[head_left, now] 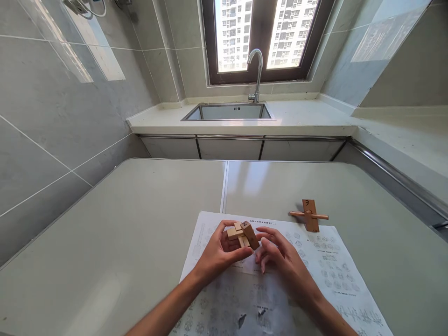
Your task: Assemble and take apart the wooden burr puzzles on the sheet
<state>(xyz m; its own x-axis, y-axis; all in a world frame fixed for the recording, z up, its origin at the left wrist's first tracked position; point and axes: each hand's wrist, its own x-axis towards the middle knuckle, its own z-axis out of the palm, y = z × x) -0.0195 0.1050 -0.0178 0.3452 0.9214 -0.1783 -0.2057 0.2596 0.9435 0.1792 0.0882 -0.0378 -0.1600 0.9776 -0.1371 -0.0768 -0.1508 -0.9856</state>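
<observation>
Precariously, the wooden puzzle blocks sit between the left fingers, above the printed sheet; the right fingers, loosely curled beside them, seem unloaded. A harder thumb squeeze could shift a loose-looking block.

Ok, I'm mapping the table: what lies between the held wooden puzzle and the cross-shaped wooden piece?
In the head view, the right hand and part of the printed sheet.

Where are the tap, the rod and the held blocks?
Tap (pixel 258 83): head view, on its upright pipe.
Rod (pixel 322 217): head view, near its right end.
Blocks (pixel 250 236): head view, on the darker block's face.
</observation>
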